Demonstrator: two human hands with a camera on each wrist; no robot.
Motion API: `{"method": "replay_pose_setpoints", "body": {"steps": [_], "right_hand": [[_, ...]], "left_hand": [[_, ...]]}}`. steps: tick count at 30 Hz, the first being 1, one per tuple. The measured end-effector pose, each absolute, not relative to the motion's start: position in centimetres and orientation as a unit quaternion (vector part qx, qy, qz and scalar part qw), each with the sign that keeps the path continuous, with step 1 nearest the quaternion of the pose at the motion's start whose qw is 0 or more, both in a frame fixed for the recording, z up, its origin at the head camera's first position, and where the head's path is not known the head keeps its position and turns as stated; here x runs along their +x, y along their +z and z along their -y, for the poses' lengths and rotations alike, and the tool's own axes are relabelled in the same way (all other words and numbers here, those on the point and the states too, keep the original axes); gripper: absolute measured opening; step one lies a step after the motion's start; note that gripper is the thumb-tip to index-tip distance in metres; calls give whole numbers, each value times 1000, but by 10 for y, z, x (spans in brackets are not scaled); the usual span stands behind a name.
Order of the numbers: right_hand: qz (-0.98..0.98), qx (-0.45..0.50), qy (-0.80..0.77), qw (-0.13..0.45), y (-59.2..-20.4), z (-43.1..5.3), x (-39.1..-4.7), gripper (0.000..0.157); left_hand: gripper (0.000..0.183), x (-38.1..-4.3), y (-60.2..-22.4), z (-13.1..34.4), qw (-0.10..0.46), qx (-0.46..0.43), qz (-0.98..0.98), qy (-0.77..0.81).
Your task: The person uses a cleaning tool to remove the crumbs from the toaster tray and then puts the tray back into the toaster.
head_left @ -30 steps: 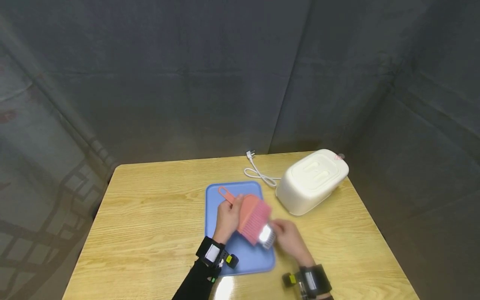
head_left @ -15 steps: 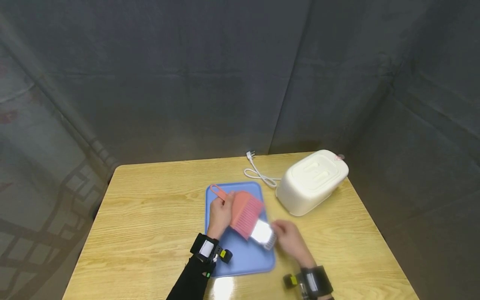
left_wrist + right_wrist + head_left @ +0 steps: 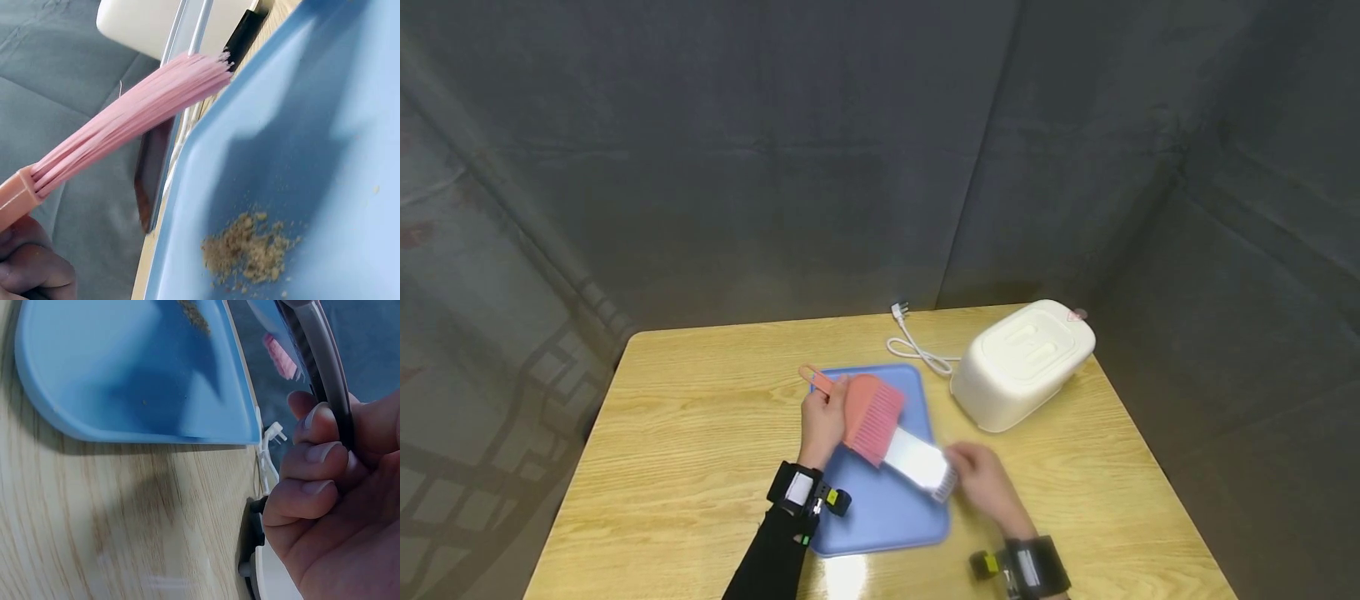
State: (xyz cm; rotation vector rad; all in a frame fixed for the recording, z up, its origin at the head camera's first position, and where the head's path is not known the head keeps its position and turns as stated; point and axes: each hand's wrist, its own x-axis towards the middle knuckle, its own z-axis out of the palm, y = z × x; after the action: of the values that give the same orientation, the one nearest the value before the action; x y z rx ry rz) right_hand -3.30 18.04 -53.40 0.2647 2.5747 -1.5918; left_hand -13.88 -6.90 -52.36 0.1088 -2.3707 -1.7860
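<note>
My left hand (image 3: 822,423) grips a small hand brush (image 3: 874,421) with a coral handle and pink bristles. The bristles lie over the far end of a shiny, flat metal crumb tray (image 3: 917,460); whether they touch it is hard to tell. Thumb and curled fingers of my right hand (image 3: 988,487) hold the crumb tray at its dark near end, tilted above a blue plastic tray (image 3: 880,525). Brown crumbs (image 3: 250,250) lie in a small heap on the blue tray, with a few specks scattered around.
A white toaster (image 3: 1026,358) stands on the wooden table (image 3: 700,433), right of the blue tray. Its white cord and plug (image 3: 917,346) lie loosely coiled behind the blue tray. Grey cloth (image 3: 820,167) hangs behind the table and at its sides.
My left hand has drawn the brush leftward along the crumb tray, baring more of its shiny surface. My right hand has hardly shifted.
</note>
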Motion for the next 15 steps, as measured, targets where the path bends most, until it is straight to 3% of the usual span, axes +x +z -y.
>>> {"method": "replay_pose_setpoints", "body": {"steps": [15], "right_hand": [[-843,86,-529,51,-529,-183,-27,13]], "left_hand": [[49,-148,-526,86,104,65,796,-592]]}}
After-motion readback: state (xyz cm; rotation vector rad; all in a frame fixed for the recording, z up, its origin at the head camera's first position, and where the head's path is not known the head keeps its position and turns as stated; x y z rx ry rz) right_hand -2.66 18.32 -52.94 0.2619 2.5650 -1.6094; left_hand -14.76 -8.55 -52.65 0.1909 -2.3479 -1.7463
